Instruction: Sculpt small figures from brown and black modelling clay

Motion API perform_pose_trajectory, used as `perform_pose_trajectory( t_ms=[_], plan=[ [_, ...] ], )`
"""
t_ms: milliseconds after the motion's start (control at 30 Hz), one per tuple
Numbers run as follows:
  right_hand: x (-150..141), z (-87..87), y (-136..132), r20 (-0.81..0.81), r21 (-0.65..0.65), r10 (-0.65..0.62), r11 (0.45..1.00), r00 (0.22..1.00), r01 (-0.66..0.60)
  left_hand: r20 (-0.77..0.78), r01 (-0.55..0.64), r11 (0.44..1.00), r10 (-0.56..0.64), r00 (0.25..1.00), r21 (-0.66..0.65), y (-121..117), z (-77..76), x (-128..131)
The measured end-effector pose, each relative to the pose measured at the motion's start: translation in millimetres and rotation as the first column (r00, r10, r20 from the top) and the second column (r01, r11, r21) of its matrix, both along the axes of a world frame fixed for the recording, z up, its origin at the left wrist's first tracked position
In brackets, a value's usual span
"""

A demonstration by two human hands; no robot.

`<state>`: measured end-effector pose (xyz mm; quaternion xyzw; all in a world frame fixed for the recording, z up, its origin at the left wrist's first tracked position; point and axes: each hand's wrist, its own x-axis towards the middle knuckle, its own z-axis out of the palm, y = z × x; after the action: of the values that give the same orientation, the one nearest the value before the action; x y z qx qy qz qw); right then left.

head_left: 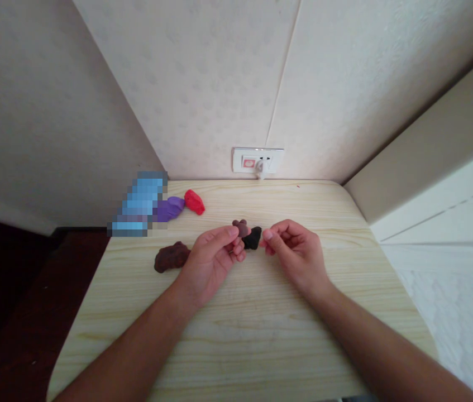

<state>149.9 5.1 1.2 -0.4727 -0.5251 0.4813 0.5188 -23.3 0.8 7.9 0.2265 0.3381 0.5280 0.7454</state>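
Note:
Between the thumb and fingers of my left hand (213, 257) is a small brown modelling-clay piece (242, 227), rounded with little bumps on top like ears. My right hand (292, 248) is close by on the right, thumb and forefinger pinched together; whatever may be between them is too small to make out. A black clay lump (253, 238) shows between the two hands, just beyond my left fingers. Beside my left wrist, a larger dark brown clay lump (171, 257) lies on the table, partly hidden by the hand.
The pale wood-grain table (261, 335) stands against the wall. A purple clay lump (171, 208) and a red one (195, 202) lie at the back left, next to a blurred blue object (142, 198). Above the back edge, a plug sits in a wall socket (257, 160).

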Motion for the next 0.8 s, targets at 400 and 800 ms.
perform_pose_trajectory(
  t_ms=[400,800],
  plan=[
    [-0.1,-7.2,3.3,-0.084,0.003,0.021,1.000,0.996,-0.021,0.001,-0.004,1.000,0.004,1.000,0.001,0.0,1.9,-0.2],
    [2.1,-5.9,0.1,-0.033,-0.080,0.089,0.993,0.995,-0.091,-0.005,-0.003,1.000,0.003,1.000,-0.002,0.4,0.9,-0.5]
  ],
)
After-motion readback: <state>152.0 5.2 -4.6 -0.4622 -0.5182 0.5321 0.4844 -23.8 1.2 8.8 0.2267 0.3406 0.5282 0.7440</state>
